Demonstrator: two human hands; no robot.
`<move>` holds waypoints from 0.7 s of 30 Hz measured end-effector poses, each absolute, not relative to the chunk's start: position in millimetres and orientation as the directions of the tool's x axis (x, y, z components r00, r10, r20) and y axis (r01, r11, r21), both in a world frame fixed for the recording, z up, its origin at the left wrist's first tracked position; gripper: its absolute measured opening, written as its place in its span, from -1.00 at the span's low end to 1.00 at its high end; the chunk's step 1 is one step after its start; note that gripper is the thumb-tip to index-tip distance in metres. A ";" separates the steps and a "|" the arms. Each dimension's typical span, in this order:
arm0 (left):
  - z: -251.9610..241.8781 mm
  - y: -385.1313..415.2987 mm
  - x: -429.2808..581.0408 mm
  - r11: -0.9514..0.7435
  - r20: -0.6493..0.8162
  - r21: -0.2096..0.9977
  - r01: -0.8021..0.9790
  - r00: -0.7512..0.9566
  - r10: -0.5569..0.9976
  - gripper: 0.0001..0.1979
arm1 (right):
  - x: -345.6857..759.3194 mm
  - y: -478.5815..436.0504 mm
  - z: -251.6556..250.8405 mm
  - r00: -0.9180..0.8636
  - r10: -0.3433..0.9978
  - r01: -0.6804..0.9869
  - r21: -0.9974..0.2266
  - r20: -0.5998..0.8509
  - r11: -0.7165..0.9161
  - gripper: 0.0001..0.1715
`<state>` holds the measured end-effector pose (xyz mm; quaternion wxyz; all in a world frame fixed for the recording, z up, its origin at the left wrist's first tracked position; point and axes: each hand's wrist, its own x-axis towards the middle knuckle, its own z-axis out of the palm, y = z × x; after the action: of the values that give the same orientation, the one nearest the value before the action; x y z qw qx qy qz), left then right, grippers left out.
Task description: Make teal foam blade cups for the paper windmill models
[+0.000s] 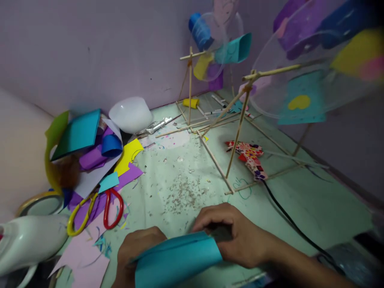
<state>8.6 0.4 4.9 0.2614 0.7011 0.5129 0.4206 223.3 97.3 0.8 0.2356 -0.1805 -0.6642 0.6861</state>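
A teal sheet of craft paper (177, 264), folded or curved over with two layers showing along its top edge, is at the bottom centre, close to the camera. My left hand (138, 246) grips its left end; the paper hides most of those fingers. At the right end, my right hand (237, 236) is closed with curled fingers on the paper's edge, a dark gap showing inside the grip. Scissors (113, 208) with one red and one yellow handle lie left of my hands, their blades covered by paper scraps (109, 182).
Ahead and right stands a stick frame (237, 136) carrying clear discs with coloured paper cups. A flower-patterned glue gun (250, 156) with a black cord lies inside its base. Along the left are a white bottle (33, 240), a tape roll (42, 204) and a white bowl (132, 114).
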 end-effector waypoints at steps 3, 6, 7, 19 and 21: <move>6.3 1.0 16.2 -0.365 0.333 0.826 0.429 0.152 0.931 -0.78 | 221.0 94.9 -5.5 -0.796 0.567 -0.137 -0.975 0.214 0.176 -0.75; 3.5 2.0 18.0 -0.357 0.325 0.852 0.382 0.148 0.934 -0.79 | 219.9 94.2 -8.5 -0.754 0.580 -0.173 -0.945 0.309 0.279 -0.81; 2.5 2.2 17.9 -0.355 0.322 0.858 0.372 0.150 0.935 -0.79 | 219.6 94.4 -8.6 -0.742 0.586 -0.177 -0.939 0.324 0.295 -0.83; 3.6 4.3 19.2 -0.384 0.354 0.849 0.363 0.147 0.923 -0.82 | 220.1 95.9 -10.2 -0.741 0.585 -0.175 -0.936 0.330 0.305 -0.84; 4.1 5.5 19.4 -0.386 0.358 0.848 0.365 0.143 0.923 -0.81 | 221.1 96.1 -9.3 -0.747 0.585 -0.170 -0.941 0.316 0.292 -0.81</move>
<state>19.4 5.5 4.1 0.3024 0.6929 0.4645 0.4612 221.1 96.1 -9.3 0.3263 -0.1413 -0.7344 0.5781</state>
